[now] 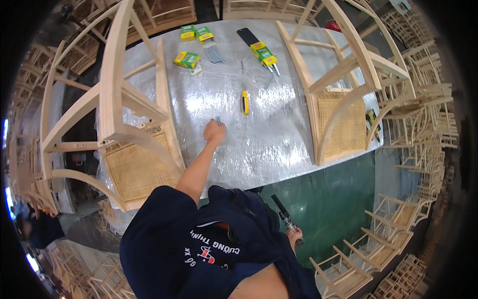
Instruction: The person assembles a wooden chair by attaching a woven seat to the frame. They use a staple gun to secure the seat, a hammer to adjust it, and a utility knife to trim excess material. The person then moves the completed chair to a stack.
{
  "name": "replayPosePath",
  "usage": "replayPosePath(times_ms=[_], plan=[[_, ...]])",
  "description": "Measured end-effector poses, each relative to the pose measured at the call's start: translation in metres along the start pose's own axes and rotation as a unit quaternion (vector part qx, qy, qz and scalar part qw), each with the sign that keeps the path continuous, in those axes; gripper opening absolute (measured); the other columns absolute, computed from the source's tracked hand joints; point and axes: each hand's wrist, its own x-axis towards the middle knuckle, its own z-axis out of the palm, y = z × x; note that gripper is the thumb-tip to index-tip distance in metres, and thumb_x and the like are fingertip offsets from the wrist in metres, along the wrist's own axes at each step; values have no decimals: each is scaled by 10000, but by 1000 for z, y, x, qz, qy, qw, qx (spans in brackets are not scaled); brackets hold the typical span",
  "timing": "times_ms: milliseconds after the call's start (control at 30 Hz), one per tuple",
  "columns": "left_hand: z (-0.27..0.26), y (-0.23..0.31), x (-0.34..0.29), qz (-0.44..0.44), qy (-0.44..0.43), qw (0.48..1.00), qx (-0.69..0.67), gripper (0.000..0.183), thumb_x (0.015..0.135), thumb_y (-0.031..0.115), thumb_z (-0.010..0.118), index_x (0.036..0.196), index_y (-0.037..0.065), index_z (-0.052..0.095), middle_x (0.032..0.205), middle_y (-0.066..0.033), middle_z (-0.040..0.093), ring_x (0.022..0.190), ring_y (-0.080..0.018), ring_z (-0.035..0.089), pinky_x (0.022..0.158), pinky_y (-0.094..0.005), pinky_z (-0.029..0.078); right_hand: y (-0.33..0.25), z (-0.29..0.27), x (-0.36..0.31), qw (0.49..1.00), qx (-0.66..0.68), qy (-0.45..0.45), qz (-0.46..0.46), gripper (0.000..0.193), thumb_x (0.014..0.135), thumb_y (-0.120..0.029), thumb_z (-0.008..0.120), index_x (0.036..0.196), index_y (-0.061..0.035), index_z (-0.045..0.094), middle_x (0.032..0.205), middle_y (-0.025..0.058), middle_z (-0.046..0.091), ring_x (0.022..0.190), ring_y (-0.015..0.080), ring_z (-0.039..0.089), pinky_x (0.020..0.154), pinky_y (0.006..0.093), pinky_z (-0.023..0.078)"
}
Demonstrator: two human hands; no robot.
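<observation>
My left hand [214, 133] reaches over the middle of the film-covered table [259, 149]. Its fingers are closed around a small grey strip of staples [218, 120], whose end sticks out. Down by my right side, my right hand [294, 234] grips a black and silver staple gun [283, 213]. A yellow utility knife [245, 102] lies just beyond my left hand, to its right. Farther back are loose staple strips [213, 54] and green and yellow staple boxes [186, 60]. Another such box [263, 53] has strips showing at its end.
Wooden chair frames with woven seats rest on the table at left [142, 159] and right [341, 119]. A black flat object [246, 36] lies at the back. More chairs [348, 274] stand at lower right on the green floor [318, 199]. Another person [42, 224] is at far left.
</observation>
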Motion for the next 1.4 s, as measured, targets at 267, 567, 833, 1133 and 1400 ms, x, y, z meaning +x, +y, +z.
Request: replayPosePath(times_ms=[267,567,833,1133,1400], plan=[[-12,-29,-28,148,33,988,-40,295,793,315,639,847,32,579,828,-176,670,817,-367,648,705,-480,487,14,61,-14,985,-104,-70,-117,281,813,-238,575,1009,-45,519,1011,117,529,879,273,511,815,458,469],[-7,-51,-98,117,-146,970,-157,183,849,133,647,759,49,512,645,-19,526,551,-93,488,464,-258,396,-37,123,-74,915,144,-371,-71,347,782,-67,537,1125,-17,534,954,117,591,509,98,415,490,246,367],[-19,21,-138,190,-207,950,-134,163,894,163,654,863,56,535,711,-21,554,544,-88,542,451,-219,407,-107,192,-192,561,354,-738,122,981,702,16,532,1545,-84,42,1150,191,483,395,97,438,382,249,371],[-64,169,-287,424,-363,806,-196,147,845,-13,676,977,-1,613,823,-17,608,746,-80,559,690,-223,468,-110,205,-196,472,386,-773,174,1001,700,27,533,1546,-107,14,995,141,452,381,107,473,351,254,360],[-67,240,-404,618,-356,687,-141,109,770,23,708,843,-9,632,717,-92,608,638,-164,575,601,-278,457,-94,205,-204,511,282,-788,196,1037,707,32,544,1547,-153,-36,1061,221,473,386,135,489,334,271,361]])
